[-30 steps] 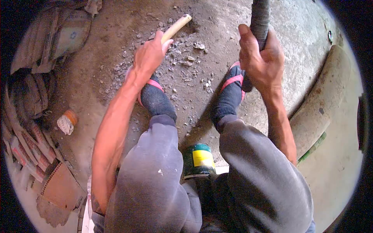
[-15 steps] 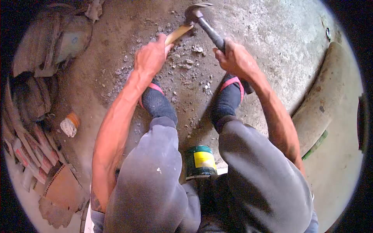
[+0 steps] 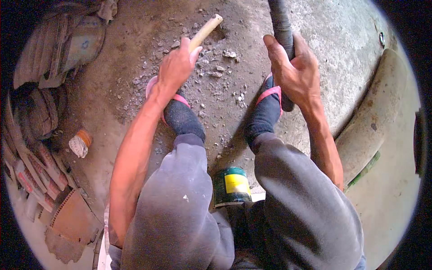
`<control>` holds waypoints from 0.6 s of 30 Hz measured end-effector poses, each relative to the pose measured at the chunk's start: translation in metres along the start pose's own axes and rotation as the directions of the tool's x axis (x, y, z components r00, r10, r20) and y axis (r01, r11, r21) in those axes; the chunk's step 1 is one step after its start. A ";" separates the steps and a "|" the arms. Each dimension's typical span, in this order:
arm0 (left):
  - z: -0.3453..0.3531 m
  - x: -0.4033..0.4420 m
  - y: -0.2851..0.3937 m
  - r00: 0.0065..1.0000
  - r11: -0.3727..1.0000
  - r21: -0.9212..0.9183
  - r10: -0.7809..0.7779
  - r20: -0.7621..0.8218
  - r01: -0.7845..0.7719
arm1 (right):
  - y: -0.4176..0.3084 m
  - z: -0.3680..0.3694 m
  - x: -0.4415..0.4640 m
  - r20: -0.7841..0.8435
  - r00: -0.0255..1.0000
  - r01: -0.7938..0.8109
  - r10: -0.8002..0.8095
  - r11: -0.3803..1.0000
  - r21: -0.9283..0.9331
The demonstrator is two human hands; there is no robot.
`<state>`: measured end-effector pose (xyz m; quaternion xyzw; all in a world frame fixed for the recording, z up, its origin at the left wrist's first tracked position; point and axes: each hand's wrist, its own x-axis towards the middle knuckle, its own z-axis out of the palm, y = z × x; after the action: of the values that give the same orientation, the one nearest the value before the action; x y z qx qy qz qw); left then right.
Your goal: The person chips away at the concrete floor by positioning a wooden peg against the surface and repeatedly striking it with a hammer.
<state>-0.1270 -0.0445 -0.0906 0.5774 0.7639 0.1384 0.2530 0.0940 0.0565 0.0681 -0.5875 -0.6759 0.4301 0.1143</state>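
My left hand (image 3: 177,65) is closed around a pale, rod-like wooden stick (image 3: 204,32), which slants up and to the right; its far end has a small dark mark. Loose stone chips (image 3: 211,72) lie on the ground beside and below that hand. My right hand (image 3: 297,69) grips the dark handle of a hammer (image 3: 281,24), held steeply over the right foot. The hammer's head is beyond the top edge of the view. A gap separates hammer and stick.
Between my legs stands a green and yellow tin (image 3: 236,185). A thick curved pipe-like piece (image 3: 371,117) lies at the right. At the left are a crumpled wrapper (image 3: 81,143), a rusty broken plate (image 3: 74,216) and piled scrap (image 3: 38,112). Both feet wear pink-strapped sandals.
My right hand has lifted the hammer up and to the right, away from the stick's end, taking its head out of view. The left hand and stick have barely shifted.
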 end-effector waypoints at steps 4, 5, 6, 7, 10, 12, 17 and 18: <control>0.013 -0.012 0.003 0.994 0.995 0.054 -0.093 0.058 0.090 | 0.009 0.013 0.001 -0.040 0.995 0.085 -0.086 0.996 -0.020; 0.016 -0.013 0.003 0.996 0.996 0.050 -0.077 0.039 0.075 | 0.024 0.021 0.004 -0.087 0.952 0.292 -0.293 0.956 -0.027; 0.018 -0.014 0.003 0.998 0.997 0.048 -0.062 0.021 0.061 | 0.045 0.029 0.007 -0.020 0.960 0.267 -0.280 0.934 -0.237; 0.020 -0.016 0.001 0.999 0.998 0.046 -0.047 0.002 0.047 | 0.071 0.034 0.016 0.088 0.945 0.325 -0.314 0.923 -0.205; 0.025 -0.018 -0.003 0.998 0.994 0.097 -0.056 0.032 0.053 | 0.073 0.032 0.019 0.204 0.946 0.296 -0.254 0.931 -0.214; 0.036 -0.023 -0.011 1.000 0.998 0.063 0.002 -0.023 -0.001 | 0.047 0.030 0.009 0.105 0.971 0.230 -0.215 0.958 -0.170; 0.020 -0.017 0.006 0.997 0.990 0.122 -0.070 0.023 0.066 | 0.074 0.044 0.011 0.127 0.965 0.258 -0.228 0.911 -0.322; 0.013 -0.016 0.012 0.993 0.985 0.147 -0.101 0.056 0.092 | 0.083 0.042 0.019 0.199 0.962 0.242 -0.187 0.919 -0.310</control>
<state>-0.1072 -0.0575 -0.0918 0.5607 0.7904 0.0519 0.2411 0.1184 0.0498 -0.0235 -0.4829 -0.8060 0.3422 0.0041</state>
